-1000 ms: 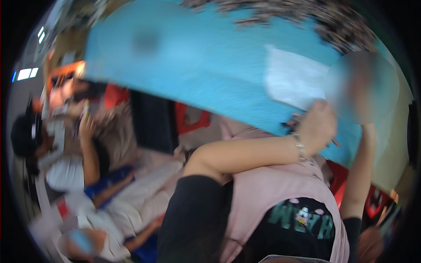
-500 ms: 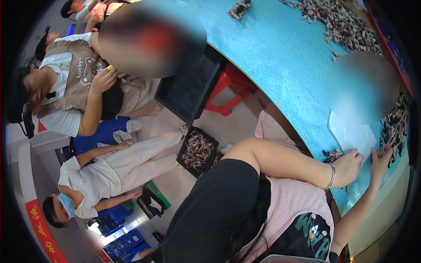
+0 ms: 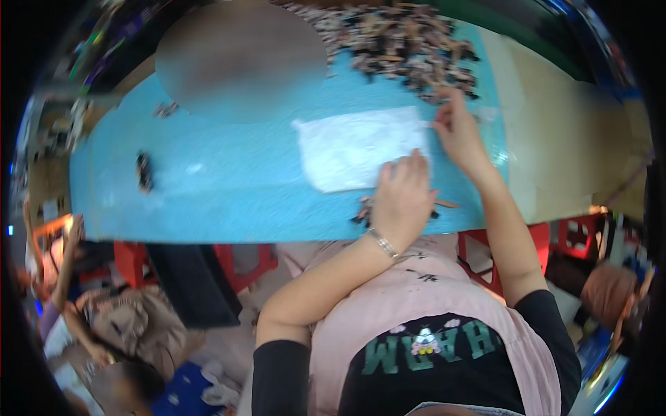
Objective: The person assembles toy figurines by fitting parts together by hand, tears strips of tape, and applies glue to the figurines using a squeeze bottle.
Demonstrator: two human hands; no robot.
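A white sheet (image 3: 357, 147) lies flat on the blue table (image 3: 229, 187). My left hand (image 3: 404, 200), with a bracelet at the wrist, presses with bent fingers on the sheet's near right corner. Under its heel, at the table's near edge, lie a few small dark pieces (image 3: 362, 210). My right hand (image 3: 459, 135) is at the sheet's far right corner, thumb and fingers pinched on its edge. Just beyond that hand spreads a large pile of small brown and dark pieces (image 3: 402, 41).
A single dark piece (image 3: 144, 170) and a small cluster (image 3: 165, 109) lie on the table's left part. Red stools (image 3: 239, 263) stand under the table. Other people (image 3: 132, 326) sit low at the lower left. A tan surface (image 3: 562, 139) lies to the right.
The view has swung from the people and floor at the side back onto the table. Both hands have stayed at the right end of the white sheet.
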